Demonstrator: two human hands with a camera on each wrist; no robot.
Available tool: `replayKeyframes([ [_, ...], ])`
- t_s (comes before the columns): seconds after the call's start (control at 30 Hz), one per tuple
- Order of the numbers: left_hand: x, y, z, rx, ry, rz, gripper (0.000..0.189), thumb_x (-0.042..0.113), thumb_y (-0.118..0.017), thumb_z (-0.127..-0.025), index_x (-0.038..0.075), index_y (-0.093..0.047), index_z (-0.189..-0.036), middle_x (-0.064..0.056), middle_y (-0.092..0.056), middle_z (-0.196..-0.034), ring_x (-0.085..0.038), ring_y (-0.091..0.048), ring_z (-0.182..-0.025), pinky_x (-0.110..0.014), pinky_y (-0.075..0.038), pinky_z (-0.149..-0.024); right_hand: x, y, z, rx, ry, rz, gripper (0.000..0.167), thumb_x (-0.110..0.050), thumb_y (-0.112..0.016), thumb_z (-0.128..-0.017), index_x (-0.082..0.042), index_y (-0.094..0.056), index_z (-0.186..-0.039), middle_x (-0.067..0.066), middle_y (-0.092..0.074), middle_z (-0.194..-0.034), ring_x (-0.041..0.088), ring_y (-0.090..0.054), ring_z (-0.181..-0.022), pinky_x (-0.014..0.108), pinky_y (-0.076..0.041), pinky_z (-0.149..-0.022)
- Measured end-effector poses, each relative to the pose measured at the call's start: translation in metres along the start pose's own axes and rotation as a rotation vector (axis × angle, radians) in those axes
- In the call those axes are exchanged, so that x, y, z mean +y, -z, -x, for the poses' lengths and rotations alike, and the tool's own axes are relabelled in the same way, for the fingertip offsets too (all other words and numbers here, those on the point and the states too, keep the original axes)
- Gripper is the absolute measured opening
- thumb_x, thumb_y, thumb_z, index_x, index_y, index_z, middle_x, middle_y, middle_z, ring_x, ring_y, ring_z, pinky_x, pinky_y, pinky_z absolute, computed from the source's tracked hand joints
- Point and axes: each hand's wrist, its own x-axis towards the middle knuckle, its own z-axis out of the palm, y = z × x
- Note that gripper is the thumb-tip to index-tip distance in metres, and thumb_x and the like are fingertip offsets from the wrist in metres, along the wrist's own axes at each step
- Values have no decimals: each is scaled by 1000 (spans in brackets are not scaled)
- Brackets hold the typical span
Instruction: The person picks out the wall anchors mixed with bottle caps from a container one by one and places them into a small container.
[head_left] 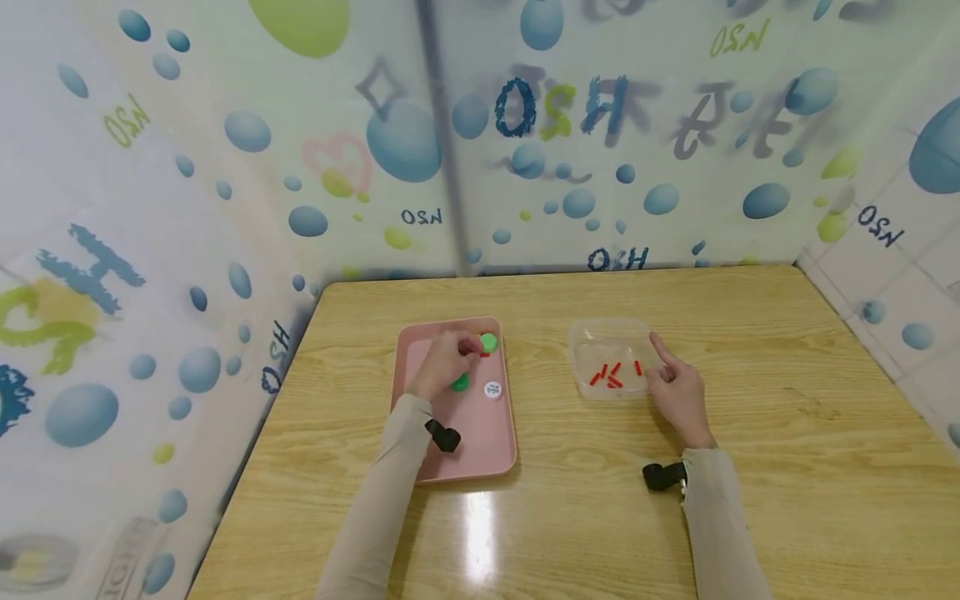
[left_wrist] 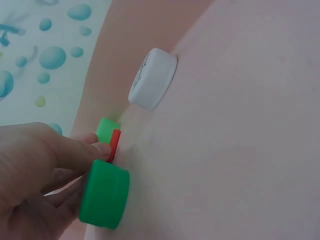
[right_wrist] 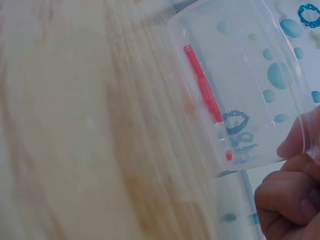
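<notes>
My left hand (head_left: 446, 362) is over the pink tray (head_left: 480, 450). Its fingertips pinch a short red stick (left_wrist: 115, 142) low over the tray floor. Just beyond the fingertips lies a light green bottle cap (head_left: 489, 342). A darker green cap (left_wrist: 104, 195) sits beside the hand, partly covered by it in the head view. Nearer the tray's right wall lies a white cap (head_left: 492, 390) with dark markings. My right hand (head_left: 678, 392) grips the right rim of a clear plastic box (head_left: 600, 333), other fingers curled. Several red sticks (head_left: 615, 383) lie inside that box.
Tray and box stand apart on a wood-grain table (head_left: 555, 500), tray left, box right. Behind the table hangs a pale sheet (head_left: 480, 225) with blue bubbles, and similar sheeting lines both sides. A black wrist camera (head_left: 444, 437) overhangs the tray.
</notes>
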Motion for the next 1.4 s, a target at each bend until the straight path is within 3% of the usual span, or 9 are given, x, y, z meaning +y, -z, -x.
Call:
replayKeyframes([
  [0.27,4,-3,2,-12,13,-12,10,1,-70,-93,8,-75,-98,-6,-73,-98,-15,-64,-87,-28,-54,-79,1,2,1,4,-2,9,57,-8,-54,-100,-24,-44,-154,-9,-31,-52,4,-24,-44,24,-28,-42],
  [0.5,2,-2,3,1,19,-7,6,5,-71,-94,9,-76,-95,-4,-72,-93,-17,-62,-80,-27,-52,-70,1,-1,0,9,2,11,57,-7,-56,-99,-23,-46,-152,-10,-30,-51,3,-23,-44,23,-28,-42],
  [0.73,3,4,5,22,2,49,11,4,-68,-95,7,-76,-103,-4,-73,-100,-17,-63,-88,-30,-55,-80,1,0,0,10,-11,19,57,-6,-55,-99,-23,-46,-153,-10,-30,-52,3,-24,-45,22,-27,-42],
  [0.9,10,9,5,16,-15,66,11,7,-69,-96,5,-75,-104,-6,-74,-101,-19,-66,-92,-34,-57,-84,1,0,0,12,-13,25,58,-5,-56,-99,-22,-46,-153,-10,-29,-52,4,-23,-46,22,-27,-42],
  [1.17,24,6,-1,-9,-6,99,9,10,-68,-97,8,-73,-104,-5,-72,-101,-20,-64,-92,-30,-55,-78,1,1,0,15,-10,32,57,-6,-55,-98,-20,-45,-153,-10,-30,-52,5,-24,-46,22,-28,-43],
  [1.4,37,1,-4,-29,-47,108,16,9,-68,-97,7,-73,-112,-5,-72,-108,-20,-66,-97,-34,-57,-85,0,1,-2,14,-7,30,58,-4,-52,-98,-19,-45,-153,-10,-30,-51,5,-24,-46,23,-28,-43],
])
